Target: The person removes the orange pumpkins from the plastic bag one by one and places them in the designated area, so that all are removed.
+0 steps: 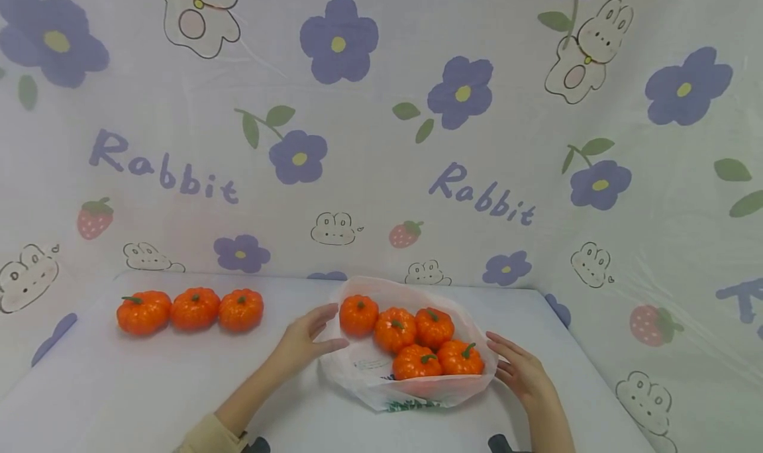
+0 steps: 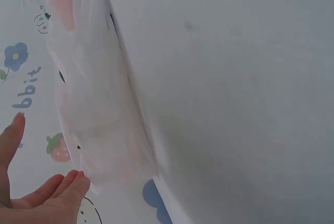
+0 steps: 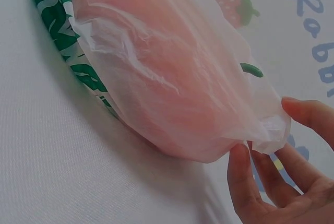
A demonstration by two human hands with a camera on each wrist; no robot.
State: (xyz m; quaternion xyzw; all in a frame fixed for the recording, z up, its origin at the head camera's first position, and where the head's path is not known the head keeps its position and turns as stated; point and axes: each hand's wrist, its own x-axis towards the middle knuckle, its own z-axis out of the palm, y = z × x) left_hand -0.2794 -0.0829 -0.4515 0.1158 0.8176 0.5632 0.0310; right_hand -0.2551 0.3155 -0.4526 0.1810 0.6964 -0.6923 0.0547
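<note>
A thin white plastic bag (image 1: 357,388) with green print lies spread wide on the table, its mouth facing up. Several small orange pumpkins (image 1: 396,331) with green stems sit inside it. My left hand (image 1: 310,337) is at the bag's left rim, thumb and fingers spread apart; in the left wrist view its fingertips (image 2: 78,178) are right at the bag's edge. On the opposite side, my right hand (image 1: 521,370) has its fingers extended along the right rim. The right wrist view shows those fingertips (image 3: 240,153) touching the bag's crumpled edge, with a stem showing through.
Three more orange pumpkins (image 1: 195,308) stand in a row at the back left of the white table (image 1: 149,387). Behind the table hangs a curtain (image 1: 369,195) printed with rabbits, flowers and strawberries, which continues along the right side.
</note>
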